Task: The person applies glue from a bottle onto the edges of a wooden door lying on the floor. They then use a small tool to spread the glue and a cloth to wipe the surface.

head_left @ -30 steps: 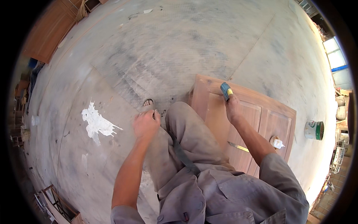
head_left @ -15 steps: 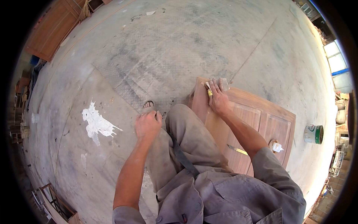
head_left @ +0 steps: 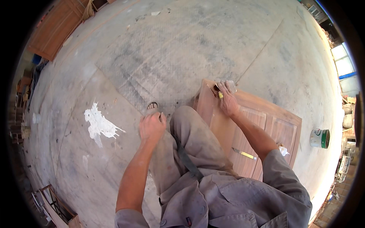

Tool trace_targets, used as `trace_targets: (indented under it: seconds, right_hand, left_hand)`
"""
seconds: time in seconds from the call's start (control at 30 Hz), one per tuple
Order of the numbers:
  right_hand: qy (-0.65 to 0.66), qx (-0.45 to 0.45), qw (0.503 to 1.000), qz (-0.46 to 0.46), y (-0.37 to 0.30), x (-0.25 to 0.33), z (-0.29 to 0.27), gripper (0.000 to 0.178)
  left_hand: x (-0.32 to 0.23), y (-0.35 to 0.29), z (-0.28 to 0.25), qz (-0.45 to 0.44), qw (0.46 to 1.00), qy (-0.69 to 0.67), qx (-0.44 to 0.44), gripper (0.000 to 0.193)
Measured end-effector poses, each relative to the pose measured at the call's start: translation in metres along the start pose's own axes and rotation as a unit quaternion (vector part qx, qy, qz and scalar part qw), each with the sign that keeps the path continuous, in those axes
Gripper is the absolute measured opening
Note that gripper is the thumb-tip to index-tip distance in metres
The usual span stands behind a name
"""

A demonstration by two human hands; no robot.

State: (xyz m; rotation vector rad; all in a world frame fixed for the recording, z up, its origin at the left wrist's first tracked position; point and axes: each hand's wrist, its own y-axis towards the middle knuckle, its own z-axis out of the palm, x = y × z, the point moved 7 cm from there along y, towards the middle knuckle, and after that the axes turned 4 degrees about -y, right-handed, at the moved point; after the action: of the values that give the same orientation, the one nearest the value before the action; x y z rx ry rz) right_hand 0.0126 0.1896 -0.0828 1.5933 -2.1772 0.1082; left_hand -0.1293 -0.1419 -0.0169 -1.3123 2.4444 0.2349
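Weight rests on the left hand (head_left: 151,127), loosely curled on the knee, so the right hand (head_left: 227,99) can press its clenched small yellow-handled tool (head_left: 220,95) into the far corner of the flat brown panelled wooden door (head_left: 279,127).

Carpentry workshop: bare concrete floor (head_left: 182,49) ahead of both hands, panelled wooden door (head_left: 262,129) laid flat under the right hand (head_left: 228,100), paint tin (head_left: 319,138) rightward.

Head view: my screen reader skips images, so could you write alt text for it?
A person's right hand presses a small pad with a yellow edge onto the corner of a wooden panelled door lying on a concrete floor. The left hand rests on their knee.
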Motion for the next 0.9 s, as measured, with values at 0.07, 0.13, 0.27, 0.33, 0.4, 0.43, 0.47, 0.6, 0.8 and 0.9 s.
trace_targets:
  seconds: [0.07,0.13,0.27,0.33,0.4,0.43,0.47,0.6,0.8,0.9]
  right_hand:
    - [0.025,-0.020,0.999,0.034,0.003,-0.006,-0.008,0.059]
    - [0.006,-0.017,0.999,0.042,0.006,-0.002,-0.011,0.060]
    - [-0.090,0.039,0.995,-0.024,0.002,0.015,-0.001,0.063]
    - [-0.093,0.058,0.993,-0.034,-0.005,0.022,0.003,0.065]
    - [-0.073,0.065,0.995,-0.008,-0.008,0.017,-0.001,0.066]
    - [-0.068,0.043,0.997,-0.015,-0.004,0.017,-0.005,0.067]
    - [-0.064,0.022,0.997,-0.020,-0.003,0.014,-0.008,0.068]
    - [-0.103,0.031,0.992,-0.060,-0.015,0.025,-0.001,0.067]
    - [-0.109,0.057,0.992,-0.010,-0.019,0.033,0.010,0.067]
    - [-0.124,0.069,0.990,-0.015,-0.014,0.033,0.012,0.066]
  left_hand:
    - [0.000,0.001,0.000,-0.003,1.000,-0.001,0.005,0.032]
    - [0.001,0.001,0.000,-0.003,1.000,0.000,0.007,0.033]
    - [0.000,0.002,0.002,0.007,1.000,0.000,0.002,0.033]
    - [0.002,0.001,0.002,0.009,1.000,0.002,0.001,0.033]
    - [0.000,0.001,-0.001,0.007,1.000,0.002,0.001,0.033]
    - [0.000,0.002,-0.002,0.003,1.000,-0.004,-0.003,0.033]
    - [-0.003,0.001,-0.002,0.000,1.000,-0.012,-0.003,0.032]
    - [-0.002,0.001,-0.002,0.002,1.000,-0.009,-0.002,0.032]
    - [-0.003,-0.001,-0.003,-0.002,1.000,-0.011,-0.011,0.032]
    - [0.001,0.001,-0.001,0.002,1.000,-0.003,-0.008,0.032]
